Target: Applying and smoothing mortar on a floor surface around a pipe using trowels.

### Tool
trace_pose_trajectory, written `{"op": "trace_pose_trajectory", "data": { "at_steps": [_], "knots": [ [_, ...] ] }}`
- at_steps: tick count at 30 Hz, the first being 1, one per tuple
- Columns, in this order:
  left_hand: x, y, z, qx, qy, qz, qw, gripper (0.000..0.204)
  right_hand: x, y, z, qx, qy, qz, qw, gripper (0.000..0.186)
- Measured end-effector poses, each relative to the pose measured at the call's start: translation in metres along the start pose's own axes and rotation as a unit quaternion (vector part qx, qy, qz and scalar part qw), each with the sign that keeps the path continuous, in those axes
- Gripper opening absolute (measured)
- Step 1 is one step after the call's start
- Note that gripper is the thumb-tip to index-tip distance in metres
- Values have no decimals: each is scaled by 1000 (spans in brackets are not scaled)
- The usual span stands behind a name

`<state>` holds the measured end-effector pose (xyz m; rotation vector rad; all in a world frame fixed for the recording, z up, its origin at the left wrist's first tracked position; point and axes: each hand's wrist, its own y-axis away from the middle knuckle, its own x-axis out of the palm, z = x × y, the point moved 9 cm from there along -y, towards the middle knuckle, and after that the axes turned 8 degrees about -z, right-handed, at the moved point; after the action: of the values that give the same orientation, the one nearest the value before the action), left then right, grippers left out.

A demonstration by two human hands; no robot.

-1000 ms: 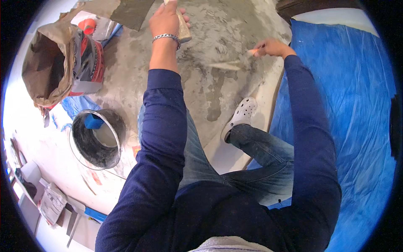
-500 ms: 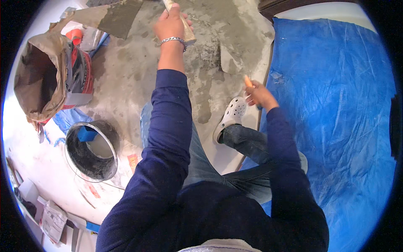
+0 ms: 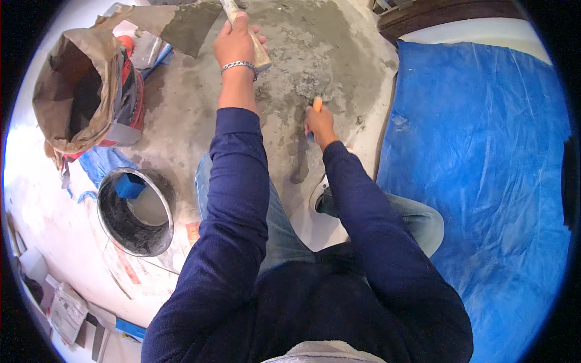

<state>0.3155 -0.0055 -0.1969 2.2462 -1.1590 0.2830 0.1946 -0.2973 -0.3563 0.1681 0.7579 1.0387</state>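
My left hand (image 3: 233, 47) is wrapped round a pale wooden handle (image 3: 261, 58) smeared with grey, held out over the floor; its far end runs out at the top edge. Closer in, my right hand (image 3: 320, 126) grips an orange-handled tool (image 3: 318, 103). A bit of blue shows under that fist, but the tool's working end cannot be made out. Just beyond the orange handle is a rough clump of wet grey mortar (image 3: 311, 86). Around both hands spreads the mortar-smeared floor (image 3: 339, 45), damp and uneven.
To the left stand an open brown paper sack (image 3: 124, 115) and a black bucket (image 3: 109, 227) holding greyish liquid and a blue block (image 3: 129, 186). A grey-stained brown sheet (image 3: 190, 30) lies beyond the sack. Blue tarp (image 3: 472, 163) covers the right side. One white clog (image 3: 319, 192) shows by my leg.
My right hand has swung left and forward, from beside the tarp to the mortar clump, with the orange-handled tool. The left hand keeps its grip, slightly lower and further left in view.
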Motion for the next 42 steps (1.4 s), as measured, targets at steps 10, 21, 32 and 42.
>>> {"op": "trace_pose_trajectory", "data": {
  "at_steps": [10,21,32,42],
  "knots": [
    [-8,-17,7,0,-28,-7,1000,37,15,53,77,-280,252,-56,925,56],
    [14,-2,23,-23,-46,36,998,37,-136,23,-13,-95,253,-230,935,61],
    [17,0,20,-21,-18,45,999,33,-62,27,-20,-159,157,-173,959,56],
    [-18,10,-32,16,-86,42,995,39,-89,-96,7,126,-234,-5,964,23]
  ]
}}
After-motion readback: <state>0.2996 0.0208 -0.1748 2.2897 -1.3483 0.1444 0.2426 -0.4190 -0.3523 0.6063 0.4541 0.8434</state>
